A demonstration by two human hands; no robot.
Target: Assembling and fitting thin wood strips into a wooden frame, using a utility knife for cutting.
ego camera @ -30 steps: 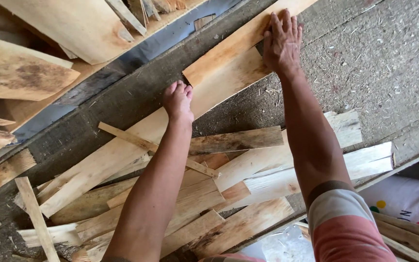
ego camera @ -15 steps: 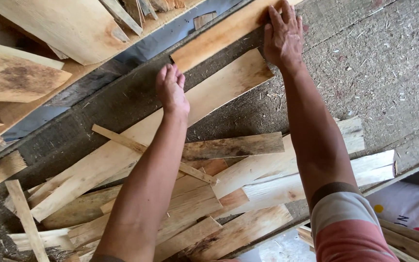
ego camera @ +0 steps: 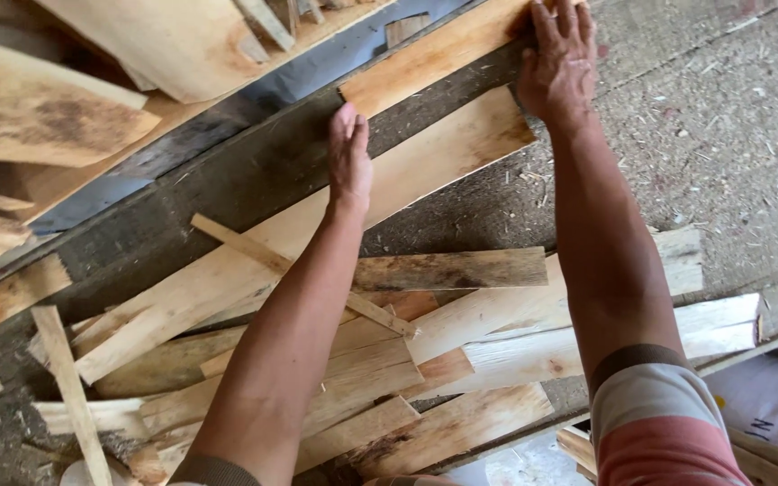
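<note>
Left hand (ego camera: 350, 157) rests flat, fingers together, beside a short orange plank (ego camera: 434, 56); right hand (ego camera: 558, 63) at one o'clock presses, fingers spread, on its far end

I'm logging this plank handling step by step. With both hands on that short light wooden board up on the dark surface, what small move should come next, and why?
Probably keep sliding the short light wooden board along the dark flat surface. The right hand lies flat on its far end, the left hand presses at its near end, and neither hand grips it.
</note>
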